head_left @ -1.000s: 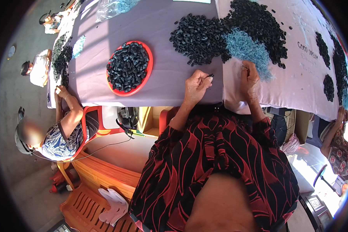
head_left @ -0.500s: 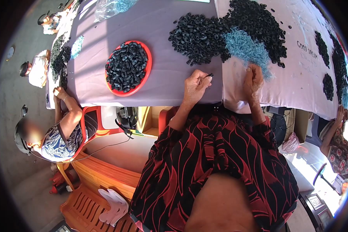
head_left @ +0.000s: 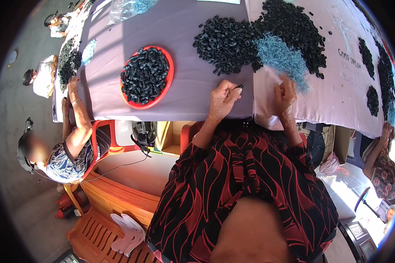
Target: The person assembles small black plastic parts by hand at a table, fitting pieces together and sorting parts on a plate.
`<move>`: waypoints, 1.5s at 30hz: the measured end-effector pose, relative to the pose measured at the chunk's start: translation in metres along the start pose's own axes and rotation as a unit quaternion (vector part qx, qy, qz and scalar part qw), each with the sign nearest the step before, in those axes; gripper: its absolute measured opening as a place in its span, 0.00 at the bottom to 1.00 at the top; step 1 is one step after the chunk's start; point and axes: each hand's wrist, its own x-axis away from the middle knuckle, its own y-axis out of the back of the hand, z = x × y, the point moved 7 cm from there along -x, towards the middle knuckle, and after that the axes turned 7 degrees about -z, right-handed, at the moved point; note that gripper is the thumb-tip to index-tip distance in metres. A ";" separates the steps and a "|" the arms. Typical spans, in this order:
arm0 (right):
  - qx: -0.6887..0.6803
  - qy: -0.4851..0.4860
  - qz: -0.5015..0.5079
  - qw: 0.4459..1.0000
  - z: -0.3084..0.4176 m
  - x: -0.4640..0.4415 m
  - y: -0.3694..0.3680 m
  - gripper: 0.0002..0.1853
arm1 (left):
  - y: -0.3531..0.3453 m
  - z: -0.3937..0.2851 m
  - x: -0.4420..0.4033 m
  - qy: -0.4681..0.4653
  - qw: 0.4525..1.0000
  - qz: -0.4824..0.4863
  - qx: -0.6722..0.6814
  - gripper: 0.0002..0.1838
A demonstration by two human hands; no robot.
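My left hand point(head_left: 224, 99) is closed on a small black piece point(head_left: 239, 87) over the front part of the purple cloth. To its right, my right hand point(head_left: 285, 95) is at the near edge of the blue pile point(head_left: 281, 57), with fingers bent together; whatever it holds is too small to make out. Black pieces lie in one pile point(head_left: 226, 45) beyond my left hand and in another point(head_left: 294, 26) behind the blue pieces. A red tray point(head_left: 171, 74) full of black parts is to the left.
A co-worker point(head_left: 70, 153) sits on a red chair point(head_left: 115, 136) at the left, arms on the table point(head_left: 105, 101). Another person point(head_left: 384, 175) is at the far right. A plastic bag point(head_left: 125, 11) lies at the back, and white gloves point(head_left: 129, 234) on an orange chair.
My right hand moved right from the blue pile's edge, then slightly back left. My left hand has stayed nearly still with the black piece. The left co-worker's hand has reached further forward.
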 end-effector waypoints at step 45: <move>0.048 0.097 0.083 0.991 0.023 0.013 -0.016 0.08 | 0.216 -0.088 -0.044 -0.236 0.632 -0.313 -0.668 0.05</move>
